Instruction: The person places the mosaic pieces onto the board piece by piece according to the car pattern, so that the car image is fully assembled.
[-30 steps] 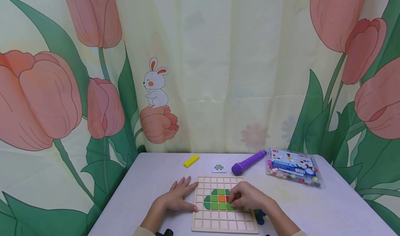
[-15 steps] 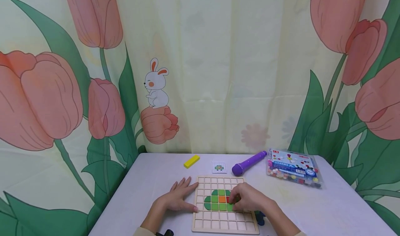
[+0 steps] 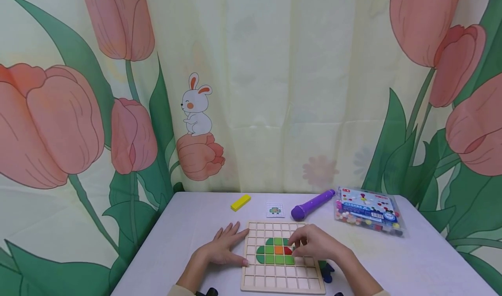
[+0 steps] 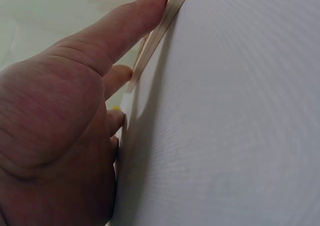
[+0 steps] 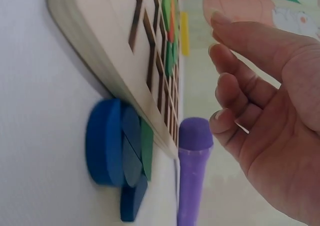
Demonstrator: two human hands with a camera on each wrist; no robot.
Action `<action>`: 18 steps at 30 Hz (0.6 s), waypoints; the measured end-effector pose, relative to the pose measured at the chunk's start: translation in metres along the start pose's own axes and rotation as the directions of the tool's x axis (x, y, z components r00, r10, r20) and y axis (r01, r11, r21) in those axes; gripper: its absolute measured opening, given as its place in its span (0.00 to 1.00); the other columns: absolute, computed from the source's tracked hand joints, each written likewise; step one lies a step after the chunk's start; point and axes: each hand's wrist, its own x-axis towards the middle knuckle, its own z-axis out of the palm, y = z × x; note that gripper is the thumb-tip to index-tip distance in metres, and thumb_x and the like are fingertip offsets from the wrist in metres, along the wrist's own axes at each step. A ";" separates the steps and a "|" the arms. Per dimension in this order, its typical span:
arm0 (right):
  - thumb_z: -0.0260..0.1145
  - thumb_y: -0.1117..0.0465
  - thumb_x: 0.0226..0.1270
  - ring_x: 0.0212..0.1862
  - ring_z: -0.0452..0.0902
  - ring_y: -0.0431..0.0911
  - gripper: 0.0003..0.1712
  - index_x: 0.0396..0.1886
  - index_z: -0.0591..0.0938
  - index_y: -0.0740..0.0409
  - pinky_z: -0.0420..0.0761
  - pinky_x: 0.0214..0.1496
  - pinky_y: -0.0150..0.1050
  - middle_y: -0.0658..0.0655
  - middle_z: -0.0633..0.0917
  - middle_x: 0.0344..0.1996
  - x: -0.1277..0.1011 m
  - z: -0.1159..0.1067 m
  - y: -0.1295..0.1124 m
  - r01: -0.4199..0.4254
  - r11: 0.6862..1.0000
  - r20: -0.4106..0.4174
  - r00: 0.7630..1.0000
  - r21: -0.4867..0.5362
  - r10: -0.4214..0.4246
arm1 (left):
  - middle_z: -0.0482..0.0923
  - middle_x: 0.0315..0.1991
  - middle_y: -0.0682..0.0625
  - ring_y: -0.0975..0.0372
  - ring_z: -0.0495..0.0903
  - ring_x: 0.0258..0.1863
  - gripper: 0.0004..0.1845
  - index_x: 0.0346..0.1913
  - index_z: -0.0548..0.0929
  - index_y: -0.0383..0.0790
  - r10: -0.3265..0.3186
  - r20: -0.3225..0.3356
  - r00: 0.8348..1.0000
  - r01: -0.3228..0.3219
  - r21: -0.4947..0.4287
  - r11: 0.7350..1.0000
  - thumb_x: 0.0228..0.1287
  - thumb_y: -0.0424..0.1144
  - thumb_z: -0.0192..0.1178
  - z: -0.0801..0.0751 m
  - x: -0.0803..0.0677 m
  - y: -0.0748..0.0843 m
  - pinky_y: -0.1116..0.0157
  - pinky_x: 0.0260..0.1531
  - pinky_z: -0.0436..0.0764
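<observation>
Pale wooden, the square-celled grid board (image 3: 259,281) lies flat on the white-covered table (image 3: 211,206), flat green pieces (image 3: 269,259), an orange square (image 3: 278,250) and a red rounded piece (image 3: 288,251) set in its cells. The left hand (image 3: 221,248), fingers spread and gripping nothing, touches its left edge, presumably to steady it; the right hand (image 3: 315,243), fingers loosely bent, nothing visible between them, hovers near the red piece. Dark-blue rounded blocks (image 5: 105,143) sit beside the right edge, probably for easy reach. The small printed card (image 3: 275,209) (a similar pattern shows) lies beyond, before a tulip-printed curtain (image 3: 259,69).
</observation>
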 end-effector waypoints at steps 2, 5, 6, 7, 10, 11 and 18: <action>0.76 0.62 0.64 0.34 0.75 0.41 0.09 0.45 0.92 0.51 0.73 0.34 0.32 0.47 0.84 0.30 -0.002 -0.004 0.001 -0.005 1.000 -0.008 1.000 -0.003 0.005 | 0.47 0.86 0.43 0.44 0.40 0.85 0.55 0.81 0.62 0.62 -0.001 0.001 1.000 0.001 0.002 1.000 0.52 0.71 0.71 0.000 0.000 0.000 0.36 0.80 0.39; 0.76 0.62 0.65 0.35 0.75 0.42 0.10 0.46 0.91 0.53 0.74 0.34 0.32 0.48 0.84 0.31 -0.007 -0.012 0.002 -0.014 1.000 -0.012 1.000 0.000 0.014 | 0.47 0.86 0.42 0.44 0.40 0.85 0.55 0.81 0.62 0.61 0.001 0.001 1.000 -0.001 -0.001 1.000 0.52 0.71 0.71 0.000 0.000 0.001 0.35 0.80 0.39; 0.76 0.62 0.65 0.35 0.76 0.43 0.11 0.47 0.91 0.54 0.74 0.35 0.32 0.48 0.84 0.32 -0.008 -0.014 0.003 -0.017 1.000 -0.013 1.000 0.000 0.017 | 0.47 0.86 0.42 0.44 0.40 0.85 0.55 0.81 0.62 0.61 0.004 0.001 1.000 -0.004 -0.002 1.000 0.52 0.71 0.71 0.000 0.000 0.001 0.35 0.80 0.39; 0.75 0.62 0.65 0.36 0.76 0.43 0.11 0.47 0.91 0.54 0.74 0.35 0.32 0.49 0.84 0.32 -0.009 -0.017 0.003 -0.019 1.000 -0.014 1.000 0.000 0.019 | 0.47 0.86 0.42 0.44 0.40 0.85 0.55 0.81 0.62 0.61 0.005 0.002 1.000 -0.005 -0.003 1.000 0.51 0.71 0.71 0.000 0.000 0.001 0.35 0.80 0.39; 0.76 0.61 0.65 0.36 0.76 0.43 0.12 0.48 0.90 0.54 0.74 0.34 0.31 0.49 0.84 0.32 -0.014 -0.024 0.005 -0.025 1.000 -0.017 1.000 -0.007 0.025 | 0.47 0.85 0.42 0.44 0.40 0.85 0.55 0.81 0.62 0.61 0.007 0.001 1.000 -0.007 -0.006 1.000 0.51 0.71 0.71 -0.001 0.000 0.001 0.35 0.80 0.39; 0.76 0.62 0.65 0.36 0.76 0.43 0.12 0.48 0.90 0.54 0.74 0.34 0.31 0.49 0.84 0.32 -0.015 -0.026 0.006 -0.028 1.000 -0.019 0.999 -0.008 0.028 | 0.47 0.85 0.42 0.44 0.40 0.85 0.55 0.81 0.62 0.61 0.006 0.000 1.000 -0.006 -0.005 1.000 0.51 0.71 0.71 -0.001 0.000 0.001 0.35 0.80 0.39; 0.75 0.64 0.66 0.37 0.75 0.45 0.12 0.49 0.90 0.57 0.74 0.34 0.31 0.51 0.85 0.34 -0.020 -0.035 0.013 -0.045 0.999 -0.019 0.999 0.020 0.046 | 0.47 0.86 0.42 0.44 0.40 0.85 0.55 0.81 0.62 0.61 0.006 -0.002 1.000 -0.006 0.002 1.000 0.51 0.71 0.72 -0.001 0.001 -0.001 0.35 0.80 0.39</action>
